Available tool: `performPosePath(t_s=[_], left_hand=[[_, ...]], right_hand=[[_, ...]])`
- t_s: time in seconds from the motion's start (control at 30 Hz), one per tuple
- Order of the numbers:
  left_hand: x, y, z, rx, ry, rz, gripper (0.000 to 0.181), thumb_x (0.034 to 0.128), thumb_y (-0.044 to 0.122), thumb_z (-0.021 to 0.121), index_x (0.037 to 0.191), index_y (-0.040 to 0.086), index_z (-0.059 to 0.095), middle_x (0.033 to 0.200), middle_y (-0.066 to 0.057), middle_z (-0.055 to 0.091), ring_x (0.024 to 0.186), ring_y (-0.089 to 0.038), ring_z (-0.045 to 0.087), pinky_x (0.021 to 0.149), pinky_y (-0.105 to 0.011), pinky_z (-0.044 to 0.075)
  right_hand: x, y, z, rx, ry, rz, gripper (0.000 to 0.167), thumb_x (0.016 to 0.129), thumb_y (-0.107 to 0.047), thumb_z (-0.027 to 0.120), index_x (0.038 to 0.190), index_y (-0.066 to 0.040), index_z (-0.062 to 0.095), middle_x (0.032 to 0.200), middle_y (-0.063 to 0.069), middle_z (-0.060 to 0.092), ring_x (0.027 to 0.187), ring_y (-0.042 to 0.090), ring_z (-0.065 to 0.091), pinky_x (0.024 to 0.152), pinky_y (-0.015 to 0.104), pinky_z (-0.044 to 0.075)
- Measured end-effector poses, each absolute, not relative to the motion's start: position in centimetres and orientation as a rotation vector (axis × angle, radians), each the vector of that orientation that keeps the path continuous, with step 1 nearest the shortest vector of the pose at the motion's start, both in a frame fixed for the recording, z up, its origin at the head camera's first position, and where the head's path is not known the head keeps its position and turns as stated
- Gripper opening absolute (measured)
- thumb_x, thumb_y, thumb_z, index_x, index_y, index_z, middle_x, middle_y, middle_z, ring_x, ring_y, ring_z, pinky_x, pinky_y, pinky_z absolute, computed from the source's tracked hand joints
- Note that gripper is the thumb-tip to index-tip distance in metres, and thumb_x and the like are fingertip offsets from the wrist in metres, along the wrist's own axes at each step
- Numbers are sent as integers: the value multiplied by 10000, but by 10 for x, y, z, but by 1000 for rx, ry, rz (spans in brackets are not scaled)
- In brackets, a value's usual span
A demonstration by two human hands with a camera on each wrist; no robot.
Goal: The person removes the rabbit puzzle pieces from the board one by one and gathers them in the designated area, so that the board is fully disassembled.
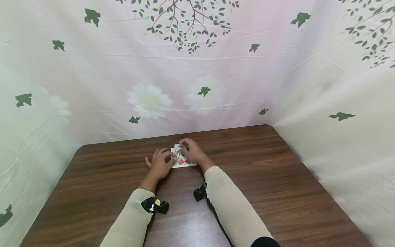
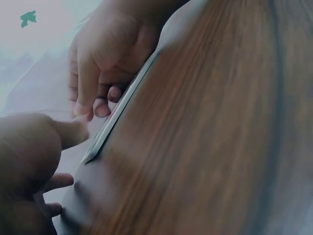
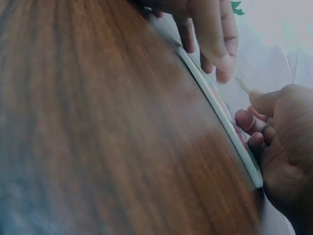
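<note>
A thin, colourful picture board (image 1: 184,165) lies flat near the table's far edge. Over its upper part, the right hand (image 1: 193,152) pinches a small flat piece; in the right wrist view the pale edge of the piece (image 3: 243,85) sticks out from the right hand's (image 3: 288,127) thumb and finger. The left hand (image 1: 159,165) is at the board's left side, thumb and index tips close together over it, other fingers spread. Nothing shows between the left fingertips. Close to each other are the left hand (image 2: 29,152) and right hand (image 2: 115,49) in the left wrist view.
The brown wooden table (image 1: 262,171) extends around the board and both forearms. A pale cloth backdrop (image 1: 231,103) printed with leaves, birds and flowers stands behind the table and along its sides. Black wrist devices (image 1: 200,192) sit over the cream sleeves (image 1: 237,206).
</note>
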State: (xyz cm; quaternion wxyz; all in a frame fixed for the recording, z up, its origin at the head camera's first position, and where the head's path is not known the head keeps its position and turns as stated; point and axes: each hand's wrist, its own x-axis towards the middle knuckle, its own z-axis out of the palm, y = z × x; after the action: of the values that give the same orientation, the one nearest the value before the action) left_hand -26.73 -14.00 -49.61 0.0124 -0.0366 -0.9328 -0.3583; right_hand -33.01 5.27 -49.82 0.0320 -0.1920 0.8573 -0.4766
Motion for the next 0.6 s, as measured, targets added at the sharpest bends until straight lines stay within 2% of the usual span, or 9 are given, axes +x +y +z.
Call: performPosePath(t_s=[0.17,0.4,0.6], left_hand=[[-269,-134,-498,-45,-2821,-1157,152,1068,269,712,1025,136,774,1641,-183,523,1646,-516,257,1214,-858,-91],[-267,-134,-498,-56,-2833,-1171,171,1060,268,720,986,126,779,1704,-160,390,1641,-503,225,1229,-828,-105],[-266,-137,-499,-56,-2838,-1167,172,1063,269,714,980,129,769,1687,-164,394,1626,-507,230,1227,-823,-97]], right_hand=[[-330,54,-497,-590,2634,-1479,237,1135,-134,564,1347,-55,635,1201,116,679,935,145,659,815,291,551],[-333,53,-501,-552,2593,-1571,222,1137,-113,566,1331,-12,609,1175,141,661,929,150,686,809,269,578],[-334,53,-500,-485,2563,-1671,246,1128,-101,591,1353,-2,593,1129,124,644,872,138,669,770,239,569]])
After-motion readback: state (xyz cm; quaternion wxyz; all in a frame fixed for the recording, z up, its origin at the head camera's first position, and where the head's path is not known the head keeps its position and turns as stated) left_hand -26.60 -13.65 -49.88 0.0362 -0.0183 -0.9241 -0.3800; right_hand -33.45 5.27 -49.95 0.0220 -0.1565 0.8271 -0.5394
